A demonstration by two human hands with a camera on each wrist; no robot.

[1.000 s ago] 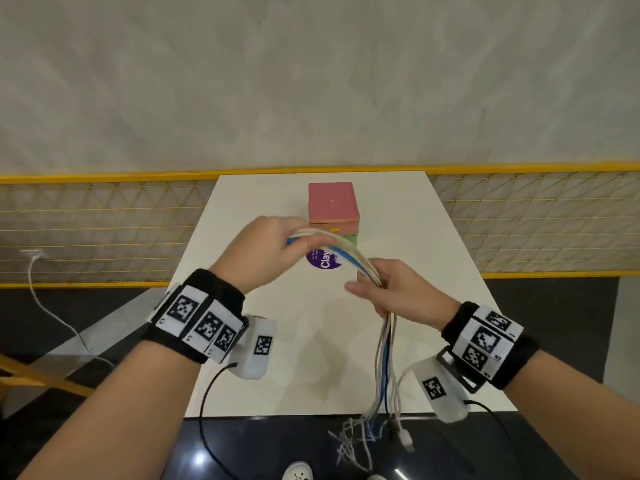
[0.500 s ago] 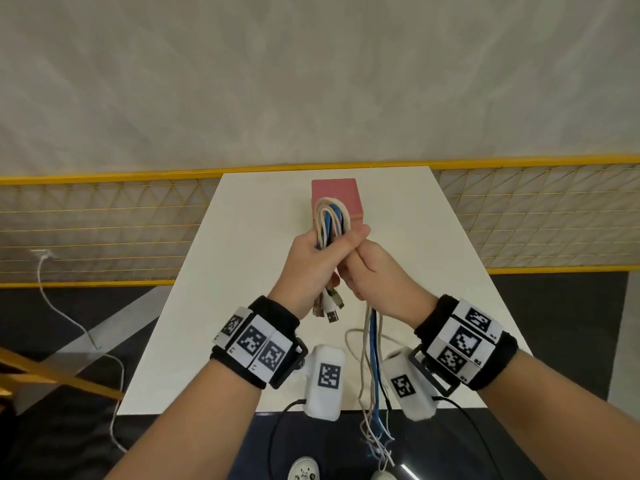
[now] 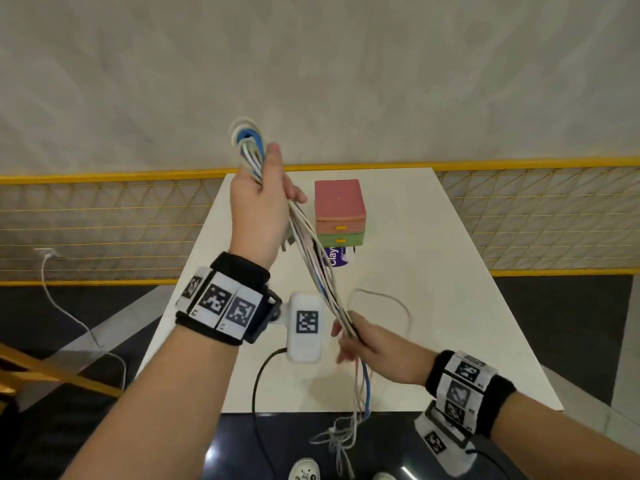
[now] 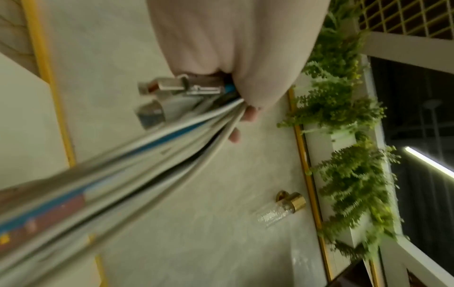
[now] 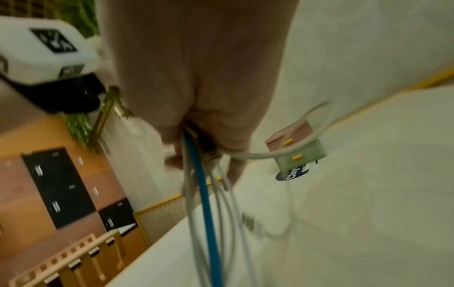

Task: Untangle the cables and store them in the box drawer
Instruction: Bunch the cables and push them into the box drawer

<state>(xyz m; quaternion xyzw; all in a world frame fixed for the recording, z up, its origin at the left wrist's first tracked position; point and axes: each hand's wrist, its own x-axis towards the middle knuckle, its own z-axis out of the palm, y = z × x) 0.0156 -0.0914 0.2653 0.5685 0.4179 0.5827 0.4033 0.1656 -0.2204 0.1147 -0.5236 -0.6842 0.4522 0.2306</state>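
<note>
A bundle of white, grey and blue cables (image 3: 313,261) stretches taut between my two hands above the white table (image 3: 433,271). My left hand (image 3: 263,206) is raised high and grips the folded loop end with the plugs (image 4: 172,91). Lower and nearer, my right hand (image 3: 360,337) holds the strands (image 5: 201,184), and the loose ends hang past the table's front edge. The small drawer box (image 3: 340,211), pink on top and green below with yellow handles, stands shut at the table's middle back, also in the right wrist view (image 5: 297,149).
A purple round sticker (image 3: 334,256) lies just in front of the box. One thin grey cable loop (image 3: 388,299) arcs over the table to the right of the bundle. A yellow mesh railing (image 3: 104,223) borders the table; a white cord (image 3: 69,313) trails on the floor left.
My hands were together by the box; the left one has since risen up and away, and the right one has slid down toward me, pulling the bundle straight.
</note>
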